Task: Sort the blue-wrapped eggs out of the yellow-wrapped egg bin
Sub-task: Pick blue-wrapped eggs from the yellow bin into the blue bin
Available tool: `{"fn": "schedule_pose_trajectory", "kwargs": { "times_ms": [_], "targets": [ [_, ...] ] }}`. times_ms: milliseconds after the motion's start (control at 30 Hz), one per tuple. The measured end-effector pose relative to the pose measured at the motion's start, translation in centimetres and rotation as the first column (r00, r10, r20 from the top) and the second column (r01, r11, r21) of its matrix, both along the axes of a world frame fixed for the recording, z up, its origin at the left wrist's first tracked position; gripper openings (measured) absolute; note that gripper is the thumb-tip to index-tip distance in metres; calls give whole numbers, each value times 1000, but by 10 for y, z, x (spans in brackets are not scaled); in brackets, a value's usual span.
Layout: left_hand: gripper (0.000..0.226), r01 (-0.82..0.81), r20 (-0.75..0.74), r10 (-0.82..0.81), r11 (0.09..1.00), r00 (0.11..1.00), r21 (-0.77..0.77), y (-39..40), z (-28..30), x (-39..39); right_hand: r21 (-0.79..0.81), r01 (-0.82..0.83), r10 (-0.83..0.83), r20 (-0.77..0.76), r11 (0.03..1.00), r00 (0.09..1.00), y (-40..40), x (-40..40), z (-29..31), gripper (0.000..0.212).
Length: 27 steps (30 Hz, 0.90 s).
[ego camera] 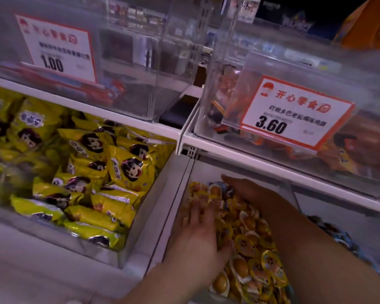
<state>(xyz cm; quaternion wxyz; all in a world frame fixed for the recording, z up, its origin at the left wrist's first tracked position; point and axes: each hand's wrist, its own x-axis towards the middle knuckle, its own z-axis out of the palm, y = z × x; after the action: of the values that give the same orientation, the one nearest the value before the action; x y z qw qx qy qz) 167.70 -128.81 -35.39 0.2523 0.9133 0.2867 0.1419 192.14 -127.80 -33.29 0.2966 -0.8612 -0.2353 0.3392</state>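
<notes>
Both hands are down in the clear plastic bin (pixel 185 172) of small yellow-wrapped eggs (pixel 248 242), and from where I'm sitting watching the feed it looks like a raking job more than a grab. Left hand (pixel 198 229) lies flat on the pile with fingers straight and spread, palm down, holding nothing. Right hand (pixel 248 191) comes in from the right side, fingers straight and together, edge-on against the heap near the back of the bin, also holding nothing as far as I can tell.

What matters for the next move: there's one blue-wrapped egg (pixel 219 186) peeking out at the far end of the pile, sitting between the two sets of fingertips. It lies just beyond the left fingers and just left of the right fingertips, so the right hand is nearer, I'd say. It's too blurry and half buried to call its long axis.

Looks-wise it's a small rounded packet, blue rim with an orange-yellow yolk-coloured middle, so only the rim colour sets it apart from its yellow neighbours. Easy to miss.

More blue-wrapped packets (pixel 336 235) show in the next compartment to the right, past the right forearm, so that's my guess for where the stray goes.

Off to the left is a bin of big yellow snack bags (pixel 92 172), and price cards reading 1.00 (pixel 53 47) and 3.60 (pixel 294 113) hang above.
</notes>
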Motion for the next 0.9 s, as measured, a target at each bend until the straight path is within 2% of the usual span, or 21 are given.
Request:
{"fn": "schedule_pose_trajectory", "kwargs": {
  "times_ms": [133, 200, 267, 333, 433, 533, 600, 667, 700, 767, 833, 900],
  "targets": [
    [99, -52, 108, 66, 991, 992, -124, 1, 1, -1, 122, -37, 61, -196, 992, 979, 35, -33, -4, 47],
    [101, -74, 141, 88, 992, 986, -102, 1, 1, -2, 170, -36, 76, -231, 985, 970, 44, -42, -6, 35],
    [101, -88, 171, 108, 989, 979, -121, 1, 1, -2, 193, -69, 114, -231, 979, 966, 46, -39, -8, 33],
    [100, -101, 224, 139, 980, 965, -174, 1, 3, 0, 206, -74, 134, -295, 976, 946, 43, -37, -5, 16],
    [100, -111, 324, 184, 967, 928, -229, 0, 7, -1, 240, -55, 150, -400, 969, 904, 36, -33, 2, 31],
    [96, -111, 374, 190, 968, 908, -224, -1, 9, -2, 274, -79, 199, -445, 958, 873, 25, -35, 15, 15],
    [91, -104, 390, 179, 973, 903, -204, -2, 11, -3, 271, -114, 234, -468, 956, 852, 11, -39, 30, 14],
    [88, -101, 409, 176, 975, 896, -198, -3, 12, -4, 270, -167, 275, -435, 948, 858, -7, -46, 44, 15],
    [87, -101, 403, 169, 978, 900, -185, -2, 11, -4, 270, -195, 293, -394, 943, 871, -18, -51, 51, 22],
    [83, -80, 356, 121, 988, 927, -129, -2, 11, -5, 265, -270, 333, -230, 926, 914, -40, -65, 61, 29],
    [77, -30, 295, 57, 995, 954, -93, -3, 11, -6, 271, -354, 369, -5, 895, 929, -59, -78, 64, 20],
    [69, -2, 241, 22, 997, 970, -83, -3, 10, -7, 276, -346, 330, 103, 897, 938, -78, -87, 61, 32]
  ]
}}
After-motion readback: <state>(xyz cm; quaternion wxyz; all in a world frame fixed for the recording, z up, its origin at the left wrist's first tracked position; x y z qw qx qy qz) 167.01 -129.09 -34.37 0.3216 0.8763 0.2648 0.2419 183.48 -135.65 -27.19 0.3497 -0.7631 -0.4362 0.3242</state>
